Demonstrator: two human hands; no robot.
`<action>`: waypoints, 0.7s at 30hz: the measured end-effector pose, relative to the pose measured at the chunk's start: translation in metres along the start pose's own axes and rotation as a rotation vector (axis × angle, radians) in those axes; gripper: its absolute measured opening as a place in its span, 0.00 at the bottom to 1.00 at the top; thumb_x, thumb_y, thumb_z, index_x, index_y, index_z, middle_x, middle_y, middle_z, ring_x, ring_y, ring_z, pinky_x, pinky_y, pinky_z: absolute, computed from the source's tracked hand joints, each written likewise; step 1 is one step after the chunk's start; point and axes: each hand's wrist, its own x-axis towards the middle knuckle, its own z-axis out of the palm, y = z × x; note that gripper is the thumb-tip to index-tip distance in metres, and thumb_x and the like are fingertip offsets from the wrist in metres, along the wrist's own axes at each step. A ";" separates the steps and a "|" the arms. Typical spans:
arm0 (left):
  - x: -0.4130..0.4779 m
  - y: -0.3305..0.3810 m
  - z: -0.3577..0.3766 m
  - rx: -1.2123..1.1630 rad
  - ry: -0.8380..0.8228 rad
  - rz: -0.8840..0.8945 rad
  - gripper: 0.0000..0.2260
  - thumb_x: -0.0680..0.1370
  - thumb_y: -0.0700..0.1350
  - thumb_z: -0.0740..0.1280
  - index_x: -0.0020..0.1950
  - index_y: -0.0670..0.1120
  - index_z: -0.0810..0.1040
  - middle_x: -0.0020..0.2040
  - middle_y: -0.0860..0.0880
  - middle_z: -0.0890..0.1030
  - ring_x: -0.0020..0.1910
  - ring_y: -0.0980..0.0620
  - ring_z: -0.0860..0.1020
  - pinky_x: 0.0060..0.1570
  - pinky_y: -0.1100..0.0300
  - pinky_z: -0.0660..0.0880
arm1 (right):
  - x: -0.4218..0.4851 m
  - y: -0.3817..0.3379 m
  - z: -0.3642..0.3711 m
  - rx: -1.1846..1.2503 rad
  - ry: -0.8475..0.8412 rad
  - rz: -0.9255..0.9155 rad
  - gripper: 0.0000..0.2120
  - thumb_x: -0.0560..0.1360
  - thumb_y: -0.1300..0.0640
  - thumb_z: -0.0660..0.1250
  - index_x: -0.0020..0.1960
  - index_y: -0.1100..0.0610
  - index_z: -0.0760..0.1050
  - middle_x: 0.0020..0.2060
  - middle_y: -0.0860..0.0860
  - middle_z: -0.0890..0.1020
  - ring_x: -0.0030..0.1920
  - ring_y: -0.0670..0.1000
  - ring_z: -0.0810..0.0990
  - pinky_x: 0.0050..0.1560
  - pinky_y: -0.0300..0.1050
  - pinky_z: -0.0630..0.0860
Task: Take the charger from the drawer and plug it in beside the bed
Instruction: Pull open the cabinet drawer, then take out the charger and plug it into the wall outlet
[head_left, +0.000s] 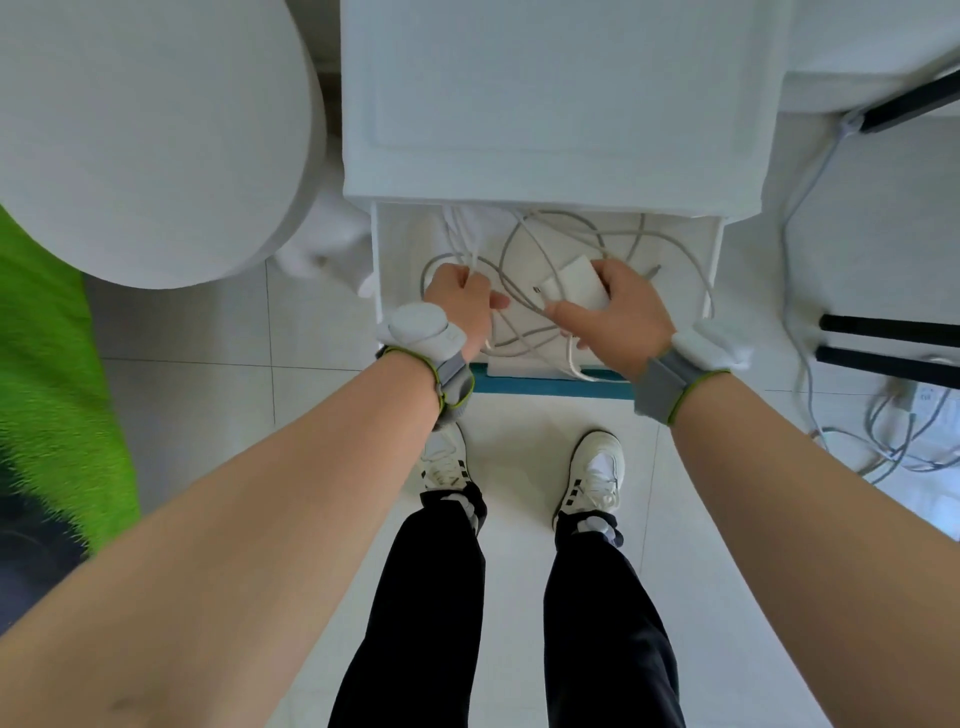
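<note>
The white nightstand's drawer (716, 270) stands pulled open in front of me, full of tangled grey and white cables (561, 228). My right hand (618, 312) grips a white square charger brick (574, 286) just above the drawer's contents. My left hand (460, 299) holds a bundle of white cable (462, 239) at the drawer's left side. Both wrists wear grey bands with white sensor pods.
The white nightstand top (556, 93) lies beyond the drawer. A white rounded bed edge (145, 130) and a green fuzzy blanket (47, 374) are at the left. A power strip with cables (914, 415) lies on the tiled floor at the right, near black furniture legs (888, 343).
</note>
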 end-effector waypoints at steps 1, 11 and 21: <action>-0.009 0.002 -0.002 -0.134 -0.012 -0.028 0.08 0.78 0.40 0.55 0.40 0.46 0.68 0.31 0.49 0.76 0.32 0.50 0.76 0.35 0.61 0.70 | -0.008 -0.003 -0.003 0.024 -0.009 0.028 0.21 0.67 0.49 0.72 0.56 0.50 0.69 0.52 0.53 0.79 0.47 0.54 0.81 0.47 0.56 0.81; -0.105 0.061 -0.044 -0.382 -0.218 -0.283 0.14 0.79 0.53 0.58 0.45 0.45 0.74 0.23 0.52 0.62 0.17 0.55 0.57 0.30 0.61 0.56 | -0.097 -0.058 -0.028 -0.069 -0.133 -0.117 0.24 0.68 0.53 0.72 0.61 0.51 0.68 0.49 0.48 0.76 0.45 0.50 0.78 0.45 0.48 0.79; -0.168 0.110 -0.103 0.041 -0.197 0.321 0.12 0.77 0.46 0.62 0.33 0.51 0.76 0.21 0.55 0.68 0.24 0.53 0.64 0.28 0.60 0.61 | -0.165 -0.113 -0.066 0.426 -0.031 -0.064 0.07 0.74 0.50 0.66 0.50 0.52 0.73 0.48 0.55 0.80 0.44 0.54 0.81 0.44 0.45 0.80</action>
